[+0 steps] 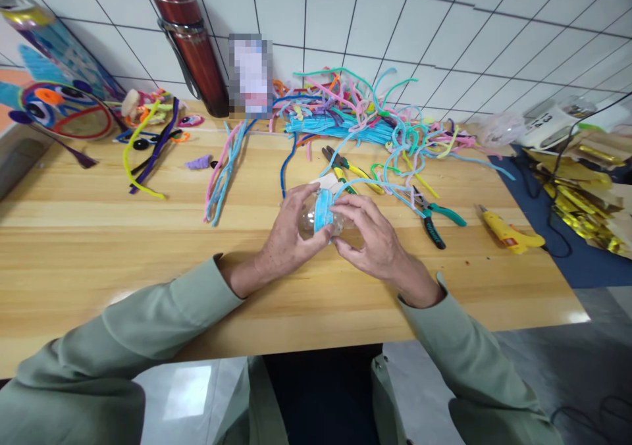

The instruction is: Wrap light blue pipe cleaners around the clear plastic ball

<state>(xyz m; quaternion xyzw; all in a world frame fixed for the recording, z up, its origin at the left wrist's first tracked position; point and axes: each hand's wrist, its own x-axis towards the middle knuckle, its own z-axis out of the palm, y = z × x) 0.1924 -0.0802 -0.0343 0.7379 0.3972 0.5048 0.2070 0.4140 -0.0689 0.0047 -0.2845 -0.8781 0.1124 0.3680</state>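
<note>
Between my hands, above the front half of the table, is a small clear plastic container point(307, 221), rounded like a ball or short bottle. Light blue pipe cleaner point(323, 209) is wound in a band round its middle. My left hand point(291, 231) grips the container from the left, thumb below and fingers on top. My right hand point(375, 237) is closed at the right side, its fingertips pressing the pipe cleaner at the band. A light blue strand trails from there to the right. Part of the container is hidden by my fingers.
Behind lies a pile of coloured pipe cleaners point(345, 126). Cutting pliers point(353, 168), teal-handled pliers point(434, 218) and a yellow glue gun point(511, 231) lie to the right. Leftward are a bundle of pipe cleaners point(224, 175), a red thermos point(195, 53) and a decorated can point(69, 47).
</note>
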